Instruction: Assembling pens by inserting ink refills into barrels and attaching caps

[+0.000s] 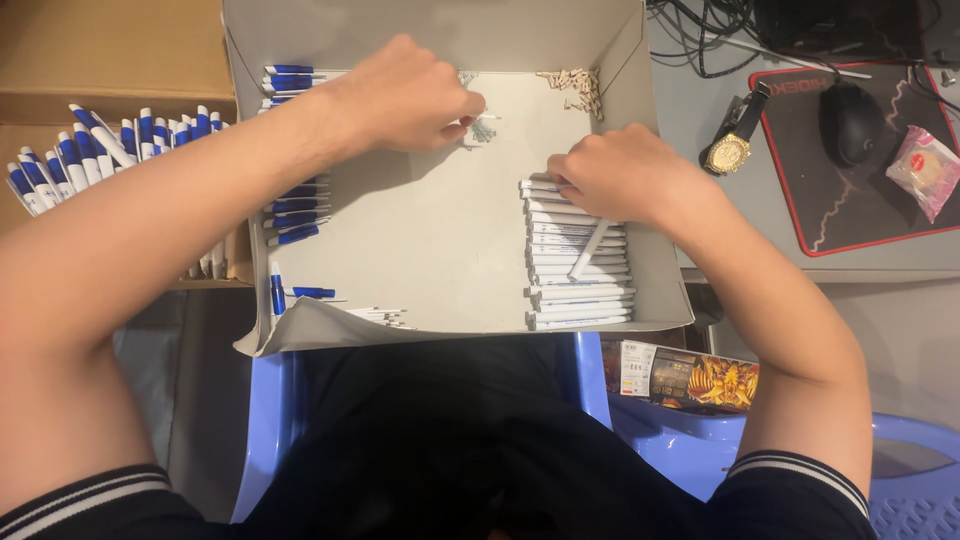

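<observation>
A shallow grey cardboard box [430,250] lies on my lap. My left hand [405,95] reaches to its far middle, fingertips pinched at a small pile of tiny metal springs [483,130]. My right hand [620,175] rests on the top of a stack of white pen barrels [580,270] along the box's right side, fingers curled on one barrel. Blue pen parts [295,210] lie along the left wall. A little heap of small beige pieces [578,88] sits in the far right corner.
Assembled blue-and-white pens [100,150] fill a brown carton at the left. On the desk to the right are a gold wristwatch [730,150], a black mouse [850,120] on a red-edged pad, and a wrapped snack [925,170]. A blue plastic stool [640,430] holds a printed packet.
</observation>
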